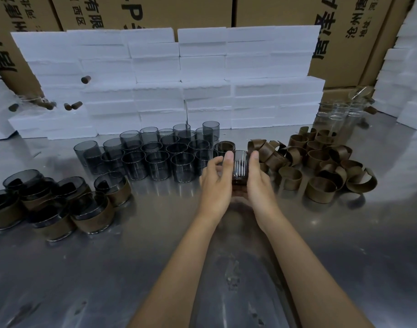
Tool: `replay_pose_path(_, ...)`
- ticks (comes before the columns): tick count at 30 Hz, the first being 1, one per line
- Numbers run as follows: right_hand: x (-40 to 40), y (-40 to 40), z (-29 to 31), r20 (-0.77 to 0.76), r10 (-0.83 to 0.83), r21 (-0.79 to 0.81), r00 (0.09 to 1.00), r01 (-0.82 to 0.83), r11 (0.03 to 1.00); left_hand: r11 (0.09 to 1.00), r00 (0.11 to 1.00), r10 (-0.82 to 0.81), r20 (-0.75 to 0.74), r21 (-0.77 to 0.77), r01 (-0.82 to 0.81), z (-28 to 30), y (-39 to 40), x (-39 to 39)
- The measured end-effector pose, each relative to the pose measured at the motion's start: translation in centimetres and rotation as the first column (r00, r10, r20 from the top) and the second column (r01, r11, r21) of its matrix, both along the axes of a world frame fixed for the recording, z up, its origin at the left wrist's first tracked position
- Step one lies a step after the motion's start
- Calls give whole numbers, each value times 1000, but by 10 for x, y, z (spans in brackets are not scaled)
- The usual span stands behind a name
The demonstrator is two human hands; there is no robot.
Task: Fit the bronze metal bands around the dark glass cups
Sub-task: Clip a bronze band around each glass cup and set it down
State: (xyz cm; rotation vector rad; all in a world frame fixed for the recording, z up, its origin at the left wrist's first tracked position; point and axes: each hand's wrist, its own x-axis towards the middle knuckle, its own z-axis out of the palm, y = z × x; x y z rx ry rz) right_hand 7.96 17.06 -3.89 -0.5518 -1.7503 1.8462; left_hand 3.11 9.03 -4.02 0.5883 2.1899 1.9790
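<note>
Between my two hands is one dark glass cup [239,166], held above the steel table [131,268]. My left hand [214,183] grips its left side with curled fingers, and my right hand [259,183] cups its right side. A brownish tint shows low on the cup; whether a band sits on it I cannot tell. Several bare dark glass cups [155,157] stand in rows behind my left hand. Loose bronze bands [321,162] lie in a heap to the right. Several cups with bands fitted [60,209] are grouped at the left.
A wall of white foam blocks [179,79] runs along the back of the table, with cardboard boxes [344,31] behind it. Clear glasses [340,112] stand at the back right. More foam blocks [406,79] are stacked at the right edge. Small brown cylinders [72,106] lie at back left.
</note>
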Motion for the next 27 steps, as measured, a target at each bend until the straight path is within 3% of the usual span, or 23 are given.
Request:
replay_pose_path(7, -2, 6, -6, -83, -49, 21, 995, 51, 998, 976, 956, 207, -206, 110, -187, -6, -3, -6)
replay_pose_path(10, -2, 5, -6, -113, -61, 35, 992, 65, 997, 964, 949, 242, -201, 162, -212, -3, -5, -5)
replay_pose_path(12, -1, 4, -4, -116, -42, 23, 992, 45, 999, 962, 968, 227, -109, 182, -205, 0, -6, -5)
replay_pose_path(15, -2, -1, -4, -45, 30, 40, 999, -29, 999, 983, 997, 78, 26, 163, -82, 4, -9, -1)
replay_pose_path(19, 1, -7, -2, 9, 211, 20, 977, -211, 977, 993, 995, -50, 88, 111, 40, 1, -4, 6)
replay_pose_path(27, 0, -10, 1, 38, 22, 174, 999, -29, 984, 999, 992, 23, -122, -36, -27, 0, -3, 3)
